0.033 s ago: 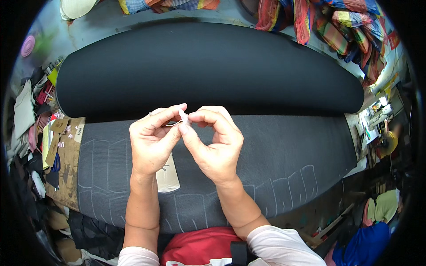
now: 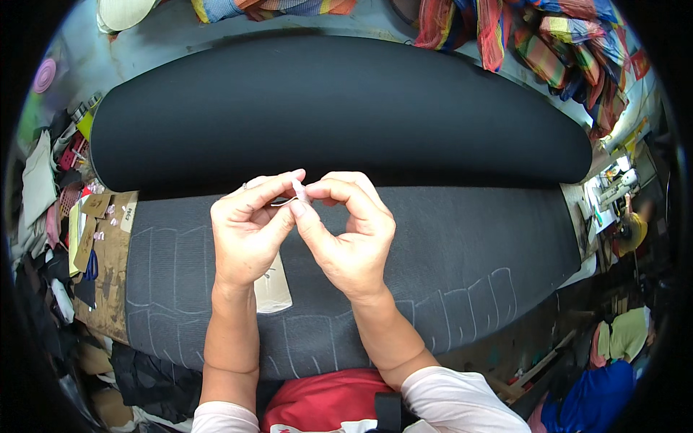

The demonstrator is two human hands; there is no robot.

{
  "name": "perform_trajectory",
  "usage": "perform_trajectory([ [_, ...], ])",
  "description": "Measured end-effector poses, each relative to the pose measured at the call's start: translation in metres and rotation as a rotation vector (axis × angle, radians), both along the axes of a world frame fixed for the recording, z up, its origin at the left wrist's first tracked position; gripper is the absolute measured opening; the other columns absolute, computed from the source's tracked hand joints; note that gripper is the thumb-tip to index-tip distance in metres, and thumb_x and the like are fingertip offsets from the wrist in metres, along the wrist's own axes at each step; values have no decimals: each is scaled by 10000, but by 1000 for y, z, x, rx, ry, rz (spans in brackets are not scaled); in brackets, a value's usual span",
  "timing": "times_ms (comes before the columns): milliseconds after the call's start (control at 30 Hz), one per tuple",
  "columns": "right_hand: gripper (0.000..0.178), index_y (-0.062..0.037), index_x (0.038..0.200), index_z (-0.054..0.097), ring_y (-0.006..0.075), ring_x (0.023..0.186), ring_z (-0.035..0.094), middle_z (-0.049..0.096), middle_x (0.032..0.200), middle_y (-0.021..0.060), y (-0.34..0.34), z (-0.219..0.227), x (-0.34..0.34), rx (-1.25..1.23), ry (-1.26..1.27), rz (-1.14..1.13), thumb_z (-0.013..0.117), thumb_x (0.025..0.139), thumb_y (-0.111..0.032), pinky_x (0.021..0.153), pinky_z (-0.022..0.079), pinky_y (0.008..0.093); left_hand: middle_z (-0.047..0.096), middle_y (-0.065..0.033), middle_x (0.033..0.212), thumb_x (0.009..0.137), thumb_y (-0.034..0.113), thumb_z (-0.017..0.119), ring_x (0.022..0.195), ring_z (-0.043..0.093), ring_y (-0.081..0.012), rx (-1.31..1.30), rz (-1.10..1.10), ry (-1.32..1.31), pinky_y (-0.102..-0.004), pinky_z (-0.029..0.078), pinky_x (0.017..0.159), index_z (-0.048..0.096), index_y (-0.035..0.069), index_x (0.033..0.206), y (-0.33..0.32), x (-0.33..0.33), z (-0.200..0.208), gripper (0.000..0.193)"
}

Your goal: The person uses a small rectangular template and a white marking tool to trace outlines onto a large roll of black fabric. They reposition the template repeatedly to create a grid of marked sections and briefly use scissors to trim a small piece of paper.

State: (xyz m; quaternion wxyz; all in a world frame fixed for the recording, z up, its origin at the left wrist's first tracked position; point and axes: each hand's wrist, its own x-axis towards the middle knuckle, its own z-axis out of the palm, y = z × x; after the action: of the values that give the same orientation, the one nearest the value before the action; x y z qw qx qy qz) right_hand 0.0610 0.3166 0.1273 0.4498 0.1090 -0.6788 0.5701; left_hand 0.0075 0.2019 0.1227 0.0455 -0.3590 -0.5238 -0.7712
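Over the dark fabric (image 2: 469, 231), my left hand (image 2: 245, 231) and right hand (image 2: 354, 234) meet fingertip to fingertip. Between them they pinch a small pale pink piece (image 2: 299, 190), with a thin white strip beside it. Its kind is hard to make out, as my fingers cover most of it. White chalk lines run across the fabric below and to both sides of my arms. A beige card pattern piece (image 2: 274, 292) lies flat on the cloth, partly behind my left wrist.
A thick roll of black fabric (image 2: 346, 108) spans the table's far side. At left, the wooden tabletop (image 2: 112, 289) carries card pieces (image 2: 84, 245) and blue-handled scissors (image 2: 92, 265). Bundled checked cloth (image 2: 570, 50) is at the far right, above a person in yellow (image 2: 632, 232).
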Motion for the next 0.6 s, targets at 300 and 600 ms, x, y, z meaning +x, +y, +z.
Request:
perform_trajectory([
  [300, 125, 18, 830, 655, 151, 690, 610, 598, 796, 90, 4, 4, 0, 132, 76, -144, 717, 723, 35, 582, 493, 249, 664, -163, 1011, 764, -145, 606, 878, 657, -179, -119, 183, 151, -254, 552, 759, 683, -16, 1014, 7, 8, 1, 291],
  [600, 129, 29, 842, 652, 132, 684, 608, 594, 807, 94, 0, 3, 0, 73, 167, -128, 707, 732, 66, 567, 503, 224, 668, -164, 992, 747, -148, 611, 870, 660, -188, -111, 218, 200, -260, 546, 760, 683, -9, 1024, 8, 10, 0, 318],
])
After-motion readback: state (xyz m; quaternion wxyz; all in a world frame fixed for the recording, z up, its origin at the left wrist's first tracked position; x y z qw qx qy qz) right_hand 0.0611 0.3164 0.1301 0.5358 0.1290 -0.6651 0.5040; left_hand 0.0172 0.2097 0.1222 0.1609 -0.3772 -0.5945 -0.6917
